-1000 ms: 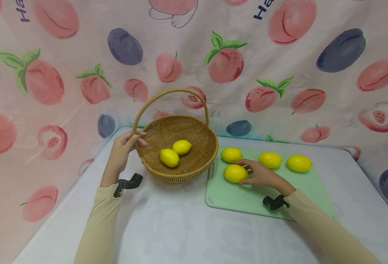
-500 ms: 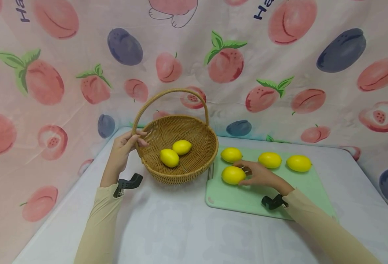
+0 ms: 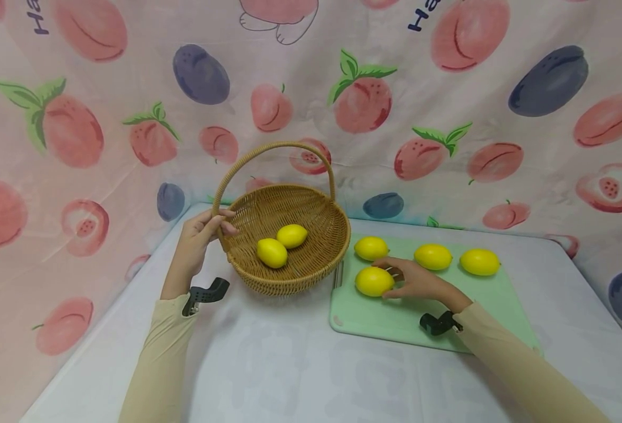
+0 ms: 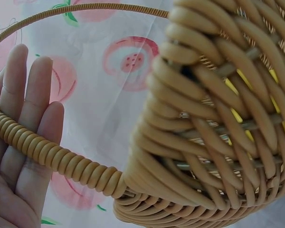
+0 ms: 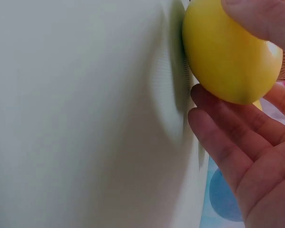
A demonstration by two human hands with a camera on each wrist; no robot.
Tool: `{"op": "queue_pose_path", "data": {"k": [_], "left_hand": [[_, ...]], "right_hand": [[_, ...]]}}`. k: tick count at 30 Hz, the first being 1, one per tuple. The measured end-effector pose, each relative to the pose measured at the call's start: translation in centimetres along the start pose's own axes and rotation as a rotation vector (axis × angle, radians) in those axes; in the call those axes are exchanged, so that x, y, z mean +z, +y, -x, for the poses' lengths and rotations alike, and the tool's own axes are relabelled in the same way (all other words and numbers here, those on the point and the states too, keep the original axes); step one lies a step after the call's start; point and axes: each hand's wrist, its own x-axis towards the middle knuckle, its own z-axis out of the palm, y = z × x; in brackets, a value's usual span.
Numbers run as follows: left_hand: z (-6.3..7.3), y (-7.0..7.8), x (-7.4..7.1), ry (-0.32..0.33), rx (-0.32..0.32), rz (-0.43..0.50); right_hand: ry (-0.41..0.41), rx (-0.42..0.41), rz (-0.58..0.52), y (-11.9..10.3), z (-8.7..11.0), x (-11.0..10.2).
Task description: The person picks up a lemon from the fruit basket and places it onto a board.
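My left hand (image 3: 193,242) holds the handle (image 3: 276,147) of a wicker basket (image 3: 284,286) near its left base. In the left wrist view, the fingers (image 4: 38,90) lie behind the coiled handle. Two yellow lemons, one in front (image 3: 271,253) and one behind (image 3: 292,236), lie inside the basket. My right hand (image 3: 422,283) grips another lemon (image 3: 373,282) low over the left part of a green cutting board (image 3: 395,320). The right wrist view shows the thumb on one side of this lemon and the fingers (image 5: 223,137) on the other.
More lemons lie along the board's back: one at left (image 3: 371,248), one in the middle (image 3: 432,257), one at right (image 3: 479,261). A white cloth (image 3: 284,352) covers the table. Behind hangs a fruit-print curtain (image 3: 300,70).
The right hand and its lemon have shifted slightly left and toward the front of the board, then held nearly still. The left hand and the basket have stayed put.
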Motion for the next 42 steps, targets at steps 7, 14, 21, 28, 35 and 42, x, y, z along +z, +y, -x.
{"op": "queue_pose_path", "data": {"k": [7,14,21,28,35,42], "left_hand": [[0.0,0.0,0.0,-0.005,0.006,0.017],[0.0,-0.1,0.0,-0.005,0.007,0.023],[-0.1,-0.1,0.0,-0.001,-0.004,0.011],[-0.2,-0.2,0.0,-0.006,-0.003,0.009],[-0.3,-0.1,0.0,-0.005,0.001,-0.012],[-0.1,0.0,-0.1,-0.004,0.000,-0.009]], "right_hand": [[-0.005,-0.024,-0.025,-0.4,0.1,-1.2],[0.012,-0.044,0.026,-1.3,0.1,-3.6],[0.020,-0.059,0.055,-3.5,-0.7,-6.3],[0.012,-0.077,0.092,-6.2,-2.8,-8.7],[-0.028,-0.079,0.163,-8.5,-5.5,-10.1],[-0.076,-0.073,0.168,-11.1,-8.8,-10.2]]}}
